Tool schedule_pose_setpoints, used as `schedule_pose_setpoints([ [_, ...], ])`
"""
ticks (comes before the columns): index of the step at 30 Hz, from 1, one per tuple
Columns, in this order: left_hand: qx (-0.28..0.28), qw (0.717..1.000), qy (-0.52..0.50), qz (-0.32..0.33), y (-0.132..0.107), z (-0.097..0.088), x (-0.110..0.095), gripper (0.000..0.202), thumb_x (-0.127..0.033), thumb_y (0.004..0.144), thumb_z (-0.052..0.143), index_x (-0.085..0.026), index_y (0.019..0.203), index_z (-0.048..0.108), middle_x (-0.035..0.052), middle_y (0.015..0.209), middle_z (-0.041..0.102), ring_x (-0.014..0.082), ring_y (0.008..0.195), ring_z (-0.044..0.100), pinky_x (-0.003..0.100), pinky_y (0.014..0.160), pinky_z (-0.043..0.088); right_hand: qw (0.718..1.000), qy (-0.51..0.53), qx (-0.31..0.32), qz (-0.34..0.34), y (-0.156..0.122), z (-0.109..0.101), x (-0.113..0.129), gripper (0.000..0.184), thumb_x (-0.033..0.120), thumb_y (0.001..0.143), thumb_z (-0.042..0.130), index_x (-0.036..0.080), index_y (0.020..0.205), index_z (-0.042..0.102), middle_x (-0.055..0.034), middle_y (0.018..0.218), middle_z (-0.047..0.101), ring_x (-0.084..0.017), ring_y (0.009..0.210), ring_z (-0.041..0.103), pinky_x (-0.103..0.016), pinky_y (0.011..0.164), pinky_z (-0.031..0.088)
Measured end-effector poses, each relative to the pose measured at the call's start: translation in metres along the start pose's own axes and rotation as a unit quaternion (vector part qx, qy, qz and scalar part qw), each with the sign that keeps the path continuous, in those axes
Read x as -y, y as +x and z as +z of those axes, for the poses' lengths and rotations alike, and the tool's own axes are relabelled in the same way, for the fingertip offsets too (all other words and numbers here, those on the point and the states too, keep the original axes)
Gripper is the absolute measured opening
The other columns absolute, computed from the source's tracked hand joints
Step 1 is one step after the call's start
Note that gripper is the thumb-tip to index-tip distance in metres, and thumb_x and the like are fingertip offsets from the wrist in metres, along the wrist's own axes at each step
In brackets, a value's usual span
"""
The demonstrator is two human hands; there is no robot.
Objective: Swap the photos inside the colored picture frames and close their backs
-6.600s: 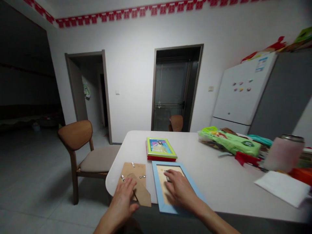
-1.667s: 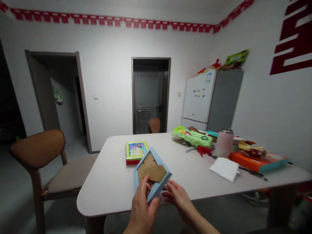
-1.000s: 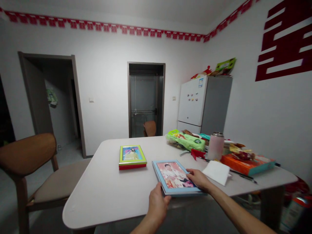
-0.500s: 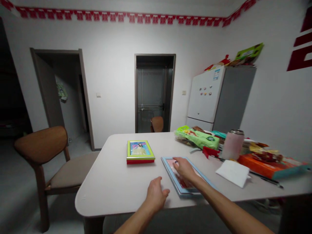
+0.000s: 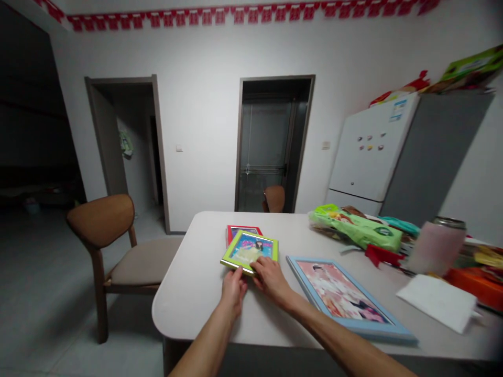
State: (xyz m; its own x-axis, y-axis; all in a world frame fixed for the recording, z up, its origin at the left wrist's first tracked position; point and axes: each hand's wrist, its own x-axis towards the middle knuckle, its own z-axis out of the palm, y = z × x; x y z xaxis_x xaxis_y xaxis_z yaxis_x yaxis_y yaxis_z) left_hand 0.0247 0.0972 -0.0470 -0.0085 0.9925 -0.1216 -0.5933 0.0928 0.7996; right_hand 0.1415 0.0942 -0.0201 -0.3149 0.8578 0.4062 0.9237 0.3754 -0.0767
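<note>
A lime-green picture frame (image 5: 251, 250) with a figure in a pale dress is gripped along its near edge by both hands. My left hand (image 5: 233, 290) closes on the near edge at its middle. My right hand (image 5: 271, 277) pinches the near right part, fingers over the front. Behind and partly under it lies a red picture frame (image 5: 229, 234), mostly covered. To the right, a larger light-blue picture frame (image 5: 314, 293) with a pink picture lies flat on the table (image 5: 192, 309), apart from both hands.
Snack bags in green packaging (image 5: 357, 228), a pink tumbler (image 5: 436, 246), a folded white paper (image 5: 438, 301) and an orange box (image 5: 477, 285) crowd the table's right side. A wooden chair (image 5: 100, 220) stands at the left; a fridge (image 5: 369, 152) is behind.
My right hand has left the blue frame. Both hands have taken hold of the green frame, which has shifted toward me, baring part of the red one. The view has turned left.
</note>
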Motion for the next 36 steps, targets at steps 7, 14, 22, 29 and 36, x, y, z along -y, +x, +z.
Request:
schedule_pose_setpoints([
  [7,0.002,0.992,-0.006,0.127,-0.036,0.009,-0.014,0.025,-0.023,0.068,0.056,-0.014,0.092,0.054,0.0055,0.088,0.064,0.0186,0.082,0.058,0.027,0.074,0.044,0.971,0.230,-0.031,0.051,-0.040,-0.024,0.021,0.044,0.035,0.068,0.050,0.017,0.109,0.048,-0.0115,0.124,0.041,-0.024,0.117,0.033,-0.041,0.095,0.027],
  [14,0.121,0.862,0.379,0.314,-0.113,0.018,-0.041,0.037,-0.018,0.076,0.042,-0.017,0.113,0.045,0.0052,0.112,0.054,0.0181,0.102,0.049,0.028,0.088,0.039,0.791,0.569,-0.079,0.208,-0.053,-0.065,0.034,0.059,0.050,0.077,0.032,0.022,0.128,0.024,-0.0088,0.122,0.046,-0.020,0.107,0.046,-0.034,0.083,0.042],
  [22,0.227,0.583,0.684,0.375,-0.125,-0.012,0.007,0.043,-0.011,0.074,0.038,-0.011,0.117,0.043,0.0096,0.124,0.041,0.0211,0.116,0.035,0.036,0.097,0.031,0.757,0.610,0.052,0.230,-0.079,-0.052,0.015,0.042,0.033,0.069,0.040,0.017,0.106,0.050,-0.0069,0.092,0.065,-0.019,0.078,0.061,-0.028,0.067,0.047],
  [29,0.231,0.530,0.728,0.369,-0.120,-0.018,0.032,0.035,-0.017,0.083,0.038,-0.015,0.118,0.043,0.0089,0.122,0.043,0.0200,0.115,0.036,0.031,0.096,0.033,0.875,0.402,0.074,0.258,-0.079,-0.020,-0.008,0.038,0.020,0.060,0.044,0.012,0.095,0.057,-0.0057,0.074,0.067,-0.016,0.065,0.060,-0.021,0.056,0.043],
  [36,0.255,0.542,0.733,0.322,-0.124,-0.011,0.037,0.036,-0.016,0.084,0.035,-0.013,0.119,0.042,0.0098,0.123,0.042,0.0204,0.117,0.033,0.031,0.098,0.030,0.958,0.175,0.066,0.217,-0.077,-0.018,-0.009,0.030,0.019,0.060,0.045,0.015,0.085,0.062,-0.0076,0.077,0.066,-0.017,0.069,0.059,-0.022,0.060,0.040],
])
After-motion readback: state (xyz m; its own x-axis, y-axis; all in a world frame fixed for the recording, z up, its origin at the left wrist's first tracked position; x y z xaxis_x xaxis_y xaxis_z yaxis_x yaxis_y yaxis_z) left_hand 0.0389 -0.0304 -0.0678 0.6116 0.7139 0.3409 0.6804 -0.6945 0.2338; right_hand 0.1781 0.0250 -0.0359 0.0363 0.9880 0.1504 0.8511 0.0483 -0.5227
